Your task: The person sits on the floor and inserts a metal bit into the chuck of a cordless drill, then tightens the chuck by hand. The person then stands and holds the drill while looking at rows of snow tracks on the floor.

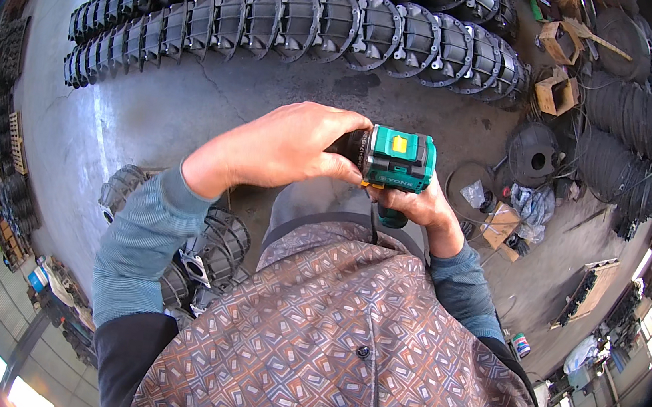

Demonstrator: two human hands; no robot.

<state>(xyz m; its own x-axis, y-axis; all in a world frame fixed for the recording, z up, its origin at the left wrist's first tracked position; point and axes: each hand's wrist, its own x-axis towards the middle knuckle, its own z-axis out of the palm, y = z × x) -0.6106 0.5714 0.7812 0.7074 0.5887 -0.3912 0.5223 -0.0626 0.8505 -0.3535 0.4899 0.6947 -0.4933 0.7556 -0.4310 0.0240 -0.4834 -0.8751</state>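
Note:
A teal and black cordless drill (403, 161) with a yellow patch on top is held in front of my body, its chuck pointing left. My left hand (294, 145) is closed around the black collar and chuck at the front, thumb below and fingers above. The handle sits in the grip of my right hand (425, 207), beneath the drill's body. Part of the handle shows under the body, while the right fingers are mostly hidden. Whether a bit is in the chuck cannot be seen behind my left hand.
Two long rows of dark ribbed metal housings (294, 25) stand on the concrete floor ahead. More castings (223, 238) lie close at my left. Rightward are cardboard boxes (556, 93), stacked dark discs (619, 160), crumpled plastic (532, 215) and a pallet (587, 294).

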